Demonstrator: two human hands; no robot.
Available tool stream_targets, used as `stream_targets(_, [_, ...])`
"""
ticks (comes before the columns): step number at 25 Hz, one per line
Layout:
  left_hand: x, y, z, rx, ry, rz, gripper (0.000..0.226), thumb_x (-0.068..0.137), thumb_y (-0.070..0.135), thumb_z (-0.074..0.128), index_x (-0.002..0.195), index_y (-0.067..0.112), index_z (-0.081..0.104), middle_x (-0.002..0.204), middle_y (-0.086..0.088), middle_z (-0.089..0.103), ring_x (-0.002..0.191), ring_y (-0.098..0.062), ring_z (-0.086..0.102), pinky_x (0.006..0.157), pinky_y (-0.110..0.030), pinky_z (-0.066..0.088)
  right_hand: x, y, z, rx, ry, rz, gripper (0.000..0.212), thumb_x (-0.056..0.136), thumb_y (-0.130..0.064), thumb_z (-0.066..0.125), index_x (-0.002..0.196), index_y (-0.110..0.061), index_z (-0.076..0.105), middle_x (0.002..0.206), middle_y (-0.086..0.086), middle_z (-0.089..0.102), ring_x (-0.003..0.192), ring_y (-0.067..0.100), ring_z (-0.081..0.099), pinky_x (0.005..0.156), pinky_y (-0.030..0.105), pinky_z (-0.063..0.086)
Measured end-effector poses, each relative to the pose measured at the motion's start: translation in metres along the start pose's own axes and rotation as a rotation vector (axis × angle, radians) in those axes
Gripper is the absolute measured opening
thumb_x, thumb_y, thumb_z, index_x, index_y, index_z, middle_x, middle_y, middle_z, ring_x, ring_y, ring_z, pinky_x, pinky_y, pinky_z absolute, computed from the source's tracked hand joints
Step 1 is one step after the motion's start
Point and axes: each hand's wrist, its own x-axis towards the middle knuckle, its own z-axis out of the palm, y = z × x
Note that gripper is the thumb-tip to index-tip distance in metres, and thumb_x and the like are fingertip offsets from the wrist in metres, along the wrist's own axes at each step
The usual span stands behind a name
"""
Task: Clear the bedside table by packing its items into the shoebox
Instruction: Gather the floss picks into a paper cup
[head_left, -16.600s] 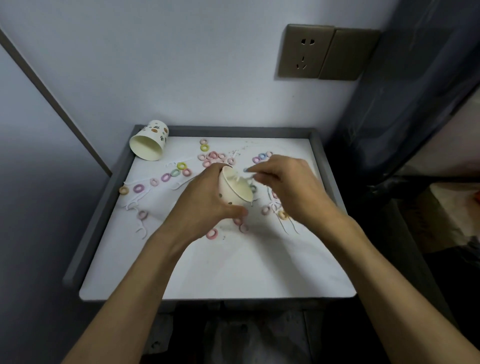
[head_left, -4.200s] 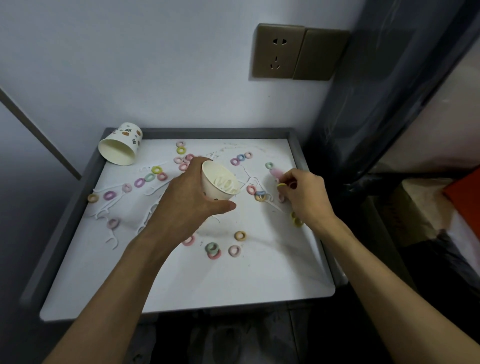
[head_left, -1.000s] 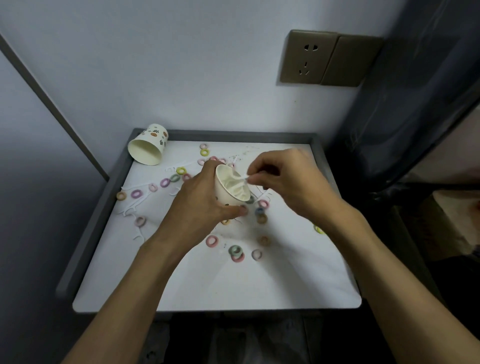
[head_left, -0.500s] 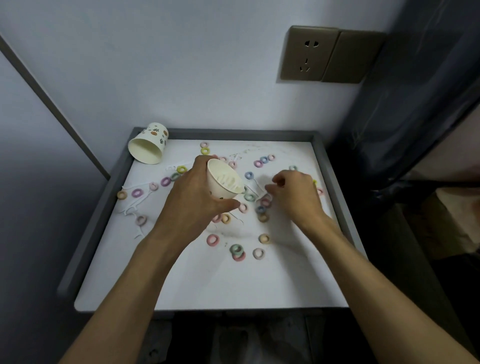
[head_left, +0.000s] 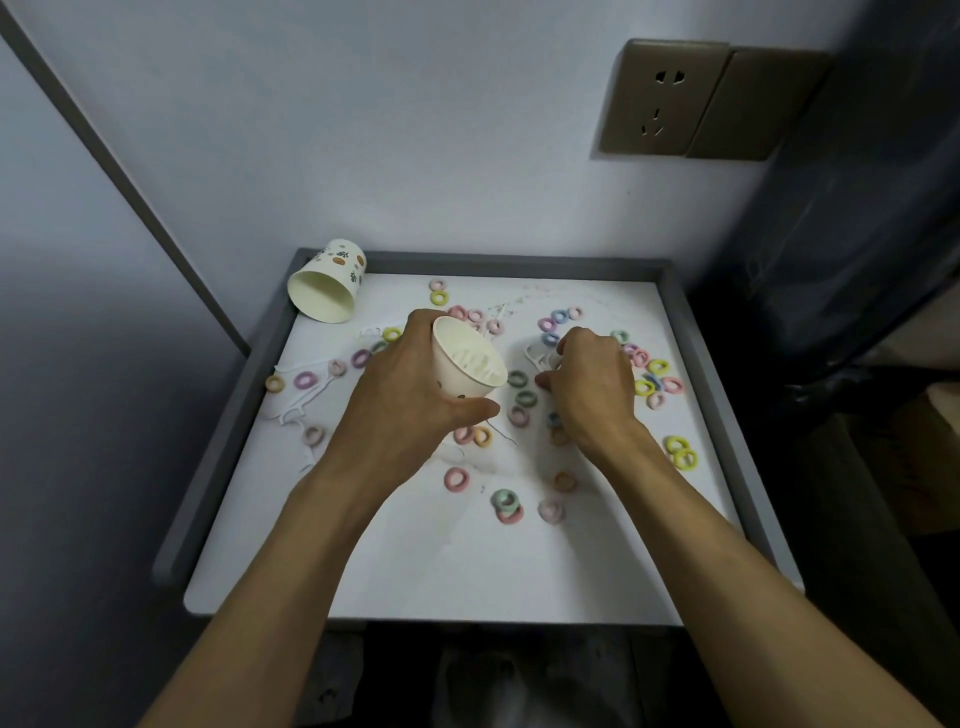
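Note:
My left hand (head_left: 405, 405) grips a cream paper cup (head_left: 462, 369), tilted towards the right, above the middle of the white bedside table (head_left: 467, 561). White floss picks lie inside the cup. My right hand (head_left: 592, 384) is down on the table just right of the cup, its curled fingers pinching a white floss pick (head_left: 535, 354). Several small coloured hair ties (head_left: 456, 479) are scattered over the tabletop. More floss picks (head_left: 301, 397) lie at the left side. No shoebox is in view.
A second patterned paper cup (head_left: 324, 291) lies on its side at the back left corner. A raised grey rim (head_left: 218, 431) edges the table on three sides. A wall socket (head_left: 662, 101) is above, and a dark curtain (head_left: 857, 208) hangs at the right.
My right hand left the cup's rim, where it held a pick one second ago, and dropped to the table right of the cup. The cup has barely moved.

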Motion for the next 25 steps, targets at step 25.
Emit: stream_targets(25, [-0.003,-0.009,-0.003,-0.007,-0.026,-0.001,0.076,0.062,0.033,0.089,0.122,0.034,0.044,0.103,0.015,0.056,0.09,-0.007,0.053,0.064,-0.016,0.04,-0.015,-0.027,-0.085,0.268,-0.156,-0.542,0.01,0.086,-0.024,0.066,0.079,-0.03,0.068,0.059,-0.02,0.065,0.053,-0.001,0.057,0.051,0.007,0.038])
